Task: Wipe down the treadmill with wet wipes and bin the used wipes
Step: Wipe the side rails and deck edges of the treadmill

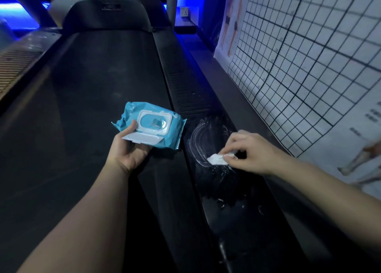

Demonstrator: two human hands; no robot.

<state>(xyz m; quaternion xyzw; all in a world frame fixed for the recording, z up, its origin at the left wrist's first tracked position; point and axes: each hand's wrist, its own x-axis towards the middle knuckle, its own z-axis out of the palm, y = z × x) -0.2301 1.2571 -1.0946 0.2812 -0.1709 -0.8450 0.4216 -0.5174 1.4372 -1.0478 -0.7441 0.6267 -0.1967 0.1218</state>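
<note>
Now holding blue wipe pack [152, 122], lid open, in left hand [128, 149]; pressing crumpled white wipe [216, 160] onto wet treadmill side rail [222, 192] with pinching right hand [252, 151].

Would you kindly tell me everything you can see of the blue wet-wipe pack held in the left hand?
The light-blue, crinkled plastic-film pack of wet wipes is soft and roughly rectangular, with a white hard-plastic dispenser frame on its top face. Its white flip lid is swung open toward the person, baring the oval opening; whether a wipe protrudes is unclear. The left hand holds it from below, thumb on top beside the frame, slightly tilted over the dark treadmill belt.
</note>
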